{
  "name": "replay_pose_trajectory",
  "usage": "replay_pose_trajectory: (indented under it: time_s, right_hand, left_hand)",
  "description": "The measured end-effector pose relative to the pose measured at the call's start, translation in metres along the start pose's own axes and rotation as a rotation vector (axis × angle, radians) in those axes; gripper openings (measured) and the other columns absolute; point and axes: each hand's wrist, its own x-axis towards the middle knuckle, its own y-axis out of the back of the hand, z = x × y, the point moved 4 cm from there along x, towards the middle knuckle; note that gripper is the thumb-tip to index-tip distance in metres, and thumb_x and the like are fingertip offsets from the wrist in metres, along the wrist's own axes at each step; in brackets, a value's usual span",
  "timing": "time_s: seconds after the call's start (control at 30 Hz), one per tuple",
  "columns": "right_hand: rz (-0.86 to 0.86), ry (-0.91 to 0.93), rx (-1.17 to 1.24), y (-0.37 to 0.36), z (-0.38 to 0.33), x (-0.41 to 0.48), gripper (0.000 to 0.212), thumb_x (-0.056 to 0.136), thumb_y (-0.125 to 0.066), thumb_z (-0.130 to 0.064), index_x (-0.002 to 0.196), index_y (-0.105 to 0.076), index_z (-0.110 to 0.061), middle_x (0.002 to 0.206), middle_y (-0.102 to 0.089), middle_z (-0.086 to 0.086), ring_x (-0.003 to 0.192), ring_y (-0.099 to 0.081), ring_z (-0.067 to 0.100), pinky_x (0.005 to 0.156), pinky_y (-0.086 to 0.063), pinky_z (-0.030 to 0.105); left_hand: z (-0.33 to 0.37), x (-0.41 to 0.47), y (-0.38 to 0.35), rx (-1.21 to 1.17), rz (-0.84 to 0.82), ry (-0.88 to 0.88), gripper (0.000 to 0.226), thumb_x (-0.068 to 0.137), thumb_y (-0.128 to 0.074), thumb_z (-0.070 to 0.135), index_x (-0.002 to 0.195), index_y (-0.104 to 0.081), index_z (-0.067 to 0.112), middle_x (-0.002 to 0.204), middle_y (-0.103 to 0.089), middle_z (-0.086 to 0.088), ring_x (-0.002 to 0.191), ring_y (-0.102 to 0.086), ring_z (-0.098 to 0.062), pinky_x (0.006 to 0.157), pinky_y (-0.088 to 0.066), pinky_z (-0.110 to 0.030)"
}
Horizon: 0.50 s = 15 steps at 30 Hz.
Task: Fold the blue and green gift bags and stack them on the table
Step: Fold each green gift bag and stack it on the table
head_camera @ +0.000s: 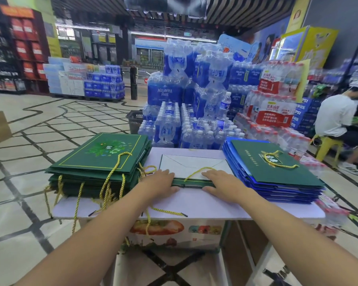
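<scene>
**A:** Where lies the flattened green paper gift bag, pale underside up?
**B:** Centre of the pale lilac worktop, under the left grip and right grip, both spread flat, pressing.
**A:** Hazard?
**B:** The gold cord handle lying on the fold may let it spring open.

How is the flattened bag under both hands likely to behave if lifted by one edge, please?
The flattened bag probably stays fairly stiff, since its panel lies flat with crisp creases. It looks light, being thin card. Its yellow cord handle lies loose on top, so it would likely dangle and could snag.
</scene>
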Motion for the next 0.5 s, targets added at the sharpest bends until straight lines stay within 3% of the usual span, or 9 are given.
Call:
replay_pose_trajectory:
  time_s: [0.1, 0.23, 0.4, 0.5]
  right_hand:
    - [0.049, 0.049, -0.152, -0.002, -0.006, 0.001, 0.049, 0.105, -0.035, -0.055, 0.146, -0.044, -0.03, 0.146, -0.05, -0.01, 0.134, -0.047, 0.019, 0.094, -0.052, 0.045]
    - [0.154, 0.101, -0.24, -0.011, -0.009, -0.003, 0.041, 0.109, -0.026, -0.044, 0.137, -0.046, -0.021, 0.133, -0.057, -0.004, 0.121, -0.054, 0.023, 0.077, -0.055, 0.043]
    - [0.408, 0.036, -0.204, 0.019, -0.016, -0.003, 0.031, 0.11, -0.031, -0.036, 0.125, -0.055, -0.022, 0.114, -0.067, -0.001, 0.102, -0.064, 0.03, 0.059, -0.037, 0.037]
    - [0.62, -0.064, -0.184, 0.057, -0.018, -0.002, 0.01, 0.101, -0.055, -0.023, 0.104, -0.063, -0.018, 0.08, -0.068, 0.002, 0.069, -0.068, 0.034, 0.048, -0.04, 0.037]
  left_hand:
    - [-0.004, -0.002, -0.009, -0.03, 0.018, 0.017, 0.06, 0.104, -0.043, 0.055, 0.151, -0.037, 0.018, 0.153, -0.039, -0.001, 0.144, -0.033, -0.025, 0.107, -0.041, -0.049]
    - [-0.006, -0.004, -0.001, -0.055, 0.151, -0.001, 0.055, 0.101, -0.052, 0.047, 0.149, -0.043, 0.021, 0.153, -0.043, 0.001, 0.142, -0.038, -0.022, 0.104, -0.046, -0.044]
    - [-0.003, -0.007, 0.034, 0.001, 0.632, -0.031, 0.068, 0.095, -0.062, 0.028, 0.157, -0.033, 0.023, 0.162, -0.034, -0.005, 0.149, -0.033, -0.027, 0.113, -0.042, -0.045]
    - [0.002, -0.015, 0.066, -0.05, 0.956, -0.023, 0.083, 0.091, -0.068, 0.03, 0.161, -0.025, 0.016, 0.165, -0.027, -0.011, 0.152, -0.029, -0.032, 0.117, -0.036, -0.051]
